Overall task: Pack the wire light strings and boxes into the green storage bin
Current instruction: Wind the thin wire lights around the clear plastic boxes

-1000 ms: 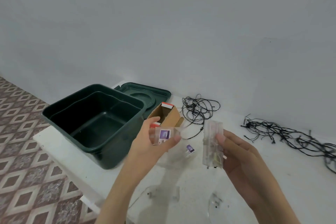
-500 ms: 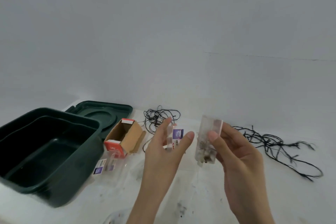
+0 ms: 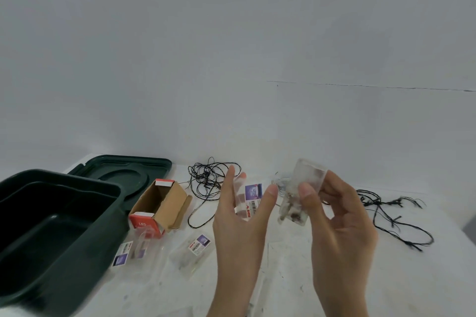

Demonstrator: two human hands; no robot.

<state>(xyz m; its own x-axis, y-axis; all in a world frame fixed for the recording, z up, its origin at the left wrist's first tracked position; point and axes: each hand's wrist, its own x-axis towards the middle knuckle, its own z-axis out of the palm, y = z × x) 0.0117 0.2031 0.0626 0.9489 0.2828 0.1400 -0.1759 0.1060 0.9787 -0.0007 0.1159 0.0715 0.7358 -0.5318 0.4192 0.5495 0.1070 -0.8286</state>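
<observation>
Clear box [image 3: 296, 197] with a wire tangle inside: up off the table [image 3: 286, 280] in my right grip [image 3: 342, 226], thumb clamped across its front, fingers curled behind, box tipped a little. My left grip [image 3: 239, 229] pinches a labelled box [image 3: 251, 199] between thumb and fingers, purple sticker facing me. The two boxes sit side by side in the air with a narrow gap between them.

Down on the table, left of my left wrist, a third box [image 3: 192, 252] lies flat, label up. Further left a fourth box [image 3: 130, 252] lies just beside the bin's wall. Behind those, a carton [image 3: 162, 203] lies on its side, flaps open, red end toward me.

The green bin [image 3: 85, 247] stands at the left edge, open, dark inside. Its lid [image 3: 128, 170] lies flat behind it, against the wall.

Wires next: a black coil [image 3: 210, 179] lies behind my left fingers, one strand trailing toward the carton. A longer string [image 3: 386, 210] sprawls out to the right, partly hidden behind my right grip. Both are well apart from the bin.
</observation>
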